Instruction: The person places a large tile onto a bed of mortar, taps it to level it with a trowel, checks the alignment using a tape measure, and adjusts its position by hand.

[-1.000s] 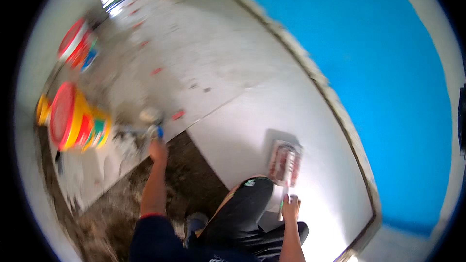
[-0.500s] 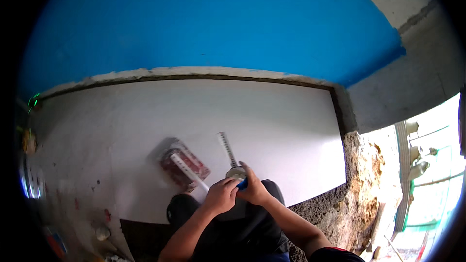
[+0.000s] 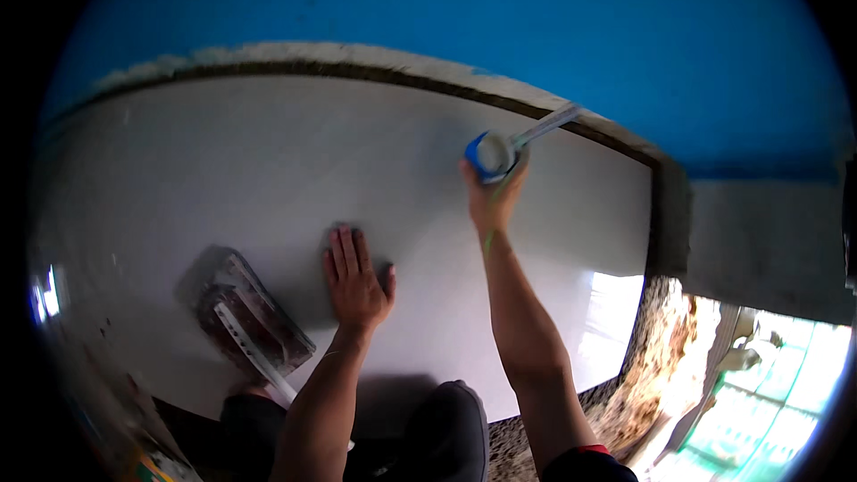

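Observation:
A large pale slab (image 3: pixel 268 143) lies in front of me, with a glossy surface. Flat on it, fingers spread, rests my left hand (image 3: pixel 357 284), holding nothing. Farther out to the right, my right hand (image 3: pixel 498 196) is closed round a round tool with a blue rim (image 3: pixel 493 155) and a greyish face. From that tool a narrow pale strip (image 3: pixel 546 125) sticks out toward the slab's far edge; motion blurs it, and its exact kind is unclear. Left of my left hand sits a dark reddish rectangular block-like thing (image 3: pixel 254 317) with a white strip across it.
Beyond the slab, a dark gap (image 3: pixel 357 71) runs along a blue-coated surface (image 3: pixel 428 0). Rough brown ground (image 3: pixel 656 339) borders the slab at right. A bright opening with green bars (image 3: pixel 768 393) stands farther right. My knees (image 3: pixel 446 419) are at the near edge.
My hands have come apart. The right has carried the blue-rimmed tool away and to the right; the left has let go and lies flat on the slab. The view has shifted.

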The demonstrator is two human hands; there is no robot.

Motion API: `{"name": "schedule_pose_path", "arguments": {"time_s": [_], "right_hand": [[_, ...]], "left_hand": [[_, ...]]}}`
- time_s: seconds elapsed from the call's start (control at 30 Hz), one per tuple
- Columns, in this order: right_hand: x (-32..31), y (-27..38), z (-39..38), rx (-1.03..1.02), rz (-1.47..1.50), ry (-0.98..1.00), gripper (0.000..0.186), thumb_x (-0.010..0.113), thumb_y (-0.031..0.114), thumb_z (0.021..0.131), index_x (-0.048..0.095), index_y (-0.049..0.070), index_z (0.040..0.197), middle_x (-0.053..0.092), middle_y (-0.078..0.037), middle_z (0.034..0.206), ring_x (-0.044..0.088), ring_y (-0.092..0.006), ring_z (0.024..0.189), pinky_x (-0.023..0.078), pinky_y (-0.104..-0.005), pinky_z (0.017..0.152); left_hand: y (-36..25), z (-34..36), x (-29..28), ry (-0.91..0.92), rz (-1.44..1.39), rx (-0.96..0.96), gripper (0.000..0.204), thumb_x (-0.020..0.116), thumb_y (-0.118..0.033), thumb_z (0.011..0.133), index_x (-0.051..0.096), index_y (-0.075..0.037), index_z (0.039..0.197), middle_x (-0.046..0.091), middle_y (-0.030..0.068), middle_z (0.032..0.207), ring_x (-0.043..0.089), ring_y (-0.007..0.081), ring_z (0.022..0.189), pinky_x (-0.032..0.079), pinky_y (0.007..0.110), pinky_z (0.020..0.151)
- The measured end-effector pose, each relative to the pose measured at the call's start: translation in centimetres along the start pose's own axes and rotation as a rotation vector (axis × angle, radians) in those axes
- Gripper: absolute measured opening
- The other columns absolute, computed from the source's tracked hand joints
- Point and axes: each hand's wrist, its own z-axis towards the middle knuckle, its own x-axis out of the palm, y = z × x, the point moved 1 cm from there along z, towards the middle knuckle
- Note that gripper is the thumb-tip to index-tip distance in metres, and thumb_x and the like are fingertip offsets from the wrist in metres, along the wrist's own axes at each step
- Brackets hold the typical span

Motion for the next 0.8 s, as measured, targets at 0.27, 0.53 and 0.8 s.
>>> {"name": "schedule_pose_path", "arguments": {"time_s": [0.27,0.53,0.8], "right_hand": [[6.2,-2.6,2.8,0.095,-0.157,0.008,0.099,0.09,0.038,0.072,0.036,-0.001,0.145,0.048,-0.022,0.134,0.049,-0.0441,0.126,0.045,-0.0533,0.101],[6.0,-1.3,3.2,0.157,-0.166,0.029,0.097,0.09,0.036,0.072,0.038,0.0,0.145,0.05,-0.022,0.132,0.052,-0.043,0.122,0.045,-0.0514,0.101],[-11.8,-12.0,-2.8,0.341,0.052,-0.276,0.094,0.087,0.031,0.075,0.036,-0.003,0.147,0.049,-0.021,0.139,0.049,-0.038,0.131,0.038,-0.0453,0.111]], "left_hand": [[-0.1,1.0,0.2,0.073,-0.025,0.001,0.082,0.049,-0.046,0.096,0.028,0.005,0.156,0.016,0.0241,0.166,0.014,0.0399,0.155,0.014,0.058,0.123],[-0.2,1.1,0.3,0.07,0.011,0.024,0.08,0.044,-0.045,0.098,0.023,0.006,0.157,0.016,0.024,0.166,0.013,0.0411,0.155,0.012,0.059,0.123],[-0.4,1.9,0.4,-0.176,0.204,0.213,0.074,0.037,-0.048,0.103,0.027,0.002,0.157,0.026,0.0216,0.164,0.022,0.0364,0.154,0.019,0.053,0.122]]}}
